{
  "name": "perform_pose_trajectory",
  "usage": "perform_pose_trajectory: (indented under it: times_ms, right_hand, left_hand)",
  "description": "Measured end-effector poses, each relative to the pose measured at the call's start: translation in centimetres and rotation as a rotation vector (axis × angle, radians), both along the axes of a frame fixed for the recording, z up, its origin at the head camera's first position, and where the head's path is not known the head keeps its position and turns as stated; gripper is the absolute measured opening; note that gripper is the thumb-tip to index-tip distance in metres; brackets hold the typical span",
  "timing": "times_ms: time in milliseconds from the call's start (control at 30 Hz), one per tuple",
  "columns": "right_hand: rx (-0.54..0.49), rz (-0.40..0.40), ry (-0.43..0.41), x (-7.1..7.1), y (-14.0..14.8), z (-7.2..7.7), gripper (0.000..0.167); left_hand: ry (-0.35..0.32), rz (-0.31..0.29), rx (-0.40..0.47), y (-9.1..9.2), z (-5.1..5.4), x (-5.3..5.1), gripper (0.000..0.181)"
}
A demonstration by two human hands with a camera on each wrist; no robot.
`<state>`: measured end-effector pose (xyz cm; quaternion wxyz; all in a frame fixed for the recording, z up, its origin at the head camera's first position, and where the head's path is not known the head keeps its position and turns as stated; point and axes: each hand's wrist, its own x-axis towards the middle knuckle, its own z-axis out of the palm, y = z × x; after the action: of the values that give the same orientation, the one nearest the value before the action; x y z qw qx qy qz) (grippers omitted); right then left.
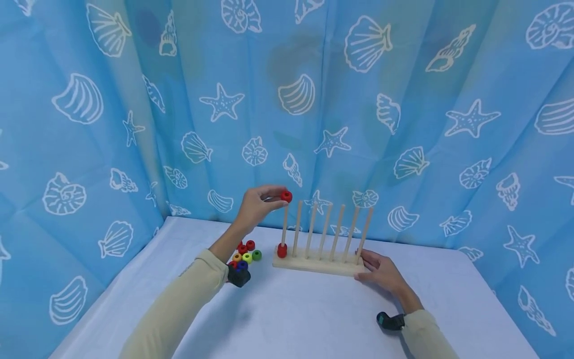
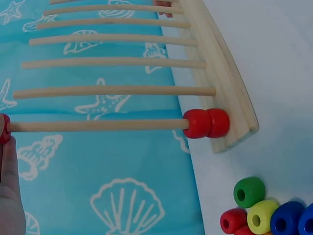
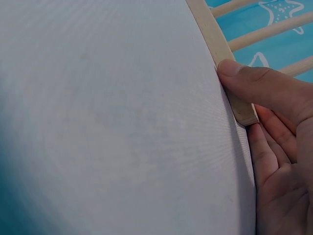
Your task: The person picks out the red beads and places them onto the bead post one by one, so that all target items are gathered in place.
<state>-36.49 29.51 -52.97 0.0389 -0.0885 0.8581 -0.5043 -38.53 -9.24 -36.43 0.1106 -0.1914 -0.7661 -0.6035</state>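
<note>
A wooden base [image 1: 318, 266] carries a row of several upright pegs. Two red beads [image 1: 282, 250] are stacked at the bottom of the leftmost peg [image 1: 284, 224]. At that peg's top, my left hand [image 1: 257, 208] pinches another red bead [image 1: 286, 197] between thumb and fingers. In the left wrist view, this bead [image 2: 5, 129] meets the tip of the peg, partly cut off by the frame edge. My right hand [image 1: 381, 271] grips the base's right end, thumb [image 3: 244, 78] on the near side and fingers around the end and behind.
Loose beads in red, orange, yellow [image 1: 247, 258], green [image 1: 257, 255] and blue [image 1: 242, 265] lie on the white table left of the base, partly behind the left wrist's black device [image 1: 238, 275]. A blue shell-print curtain [image 1: 296, 124] hangs behind the table.
</note>
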Motion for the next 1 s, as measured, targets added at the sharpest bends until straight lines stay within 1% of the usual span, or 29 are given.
perform_pose_trajectory:
  times_ms: [167, 300, 500, 567, 667, 867, 1000]
  right_hand:
    - [0.001, -0.008, -0.005, 0.0, 0.0, -0.1, 0.083]
    - [-0.003, 0.006, 0.001, -0.1, 0.1, -0.2, 0.084]
    - [-0.039, 0.021, 0.013, -0.2, 0.2, -0.1, 0.083]
    - [-0.039, 0.020, 0.012, -0.2, 0.2, -0.1, 0.083]
    - [-0.024, 0.017, 0.014, -0.2, 0.2, -0.1, 0.083]
    - [-0.023, -0.001, 0.002, -0.3, 0.1, -0.3, 0.085]
    - [-0.023, 0.006, 0.004, -0.4, 0.2, -0.3, 0.085]
  left_hand:
    - [-0.001, 0.012, -0.011, 0.3, -0.1, -0.1, 0.038]
    - [-0.012, 0.023, -0.010, 0.5, -0.2, -0.2, 0.036]
    - [-0.022, 0.041, -0.028, 0.5, -0.9, -0.1, 0.035]
    - [-0.019, 0.049, -0.042, 0.4, -1.4, -0.1, 0.035]
    - [-0.032, 0.057, -0.052, 0.5, -2.3, 0.0, 0.036]
    - [-0.095, 0.066, -0.057, 0.5, -4.3, 0.2, 0.037]
    - [-0.111, 0.057, -0.051, 0.6, -5.8, 0.2, 0.038]
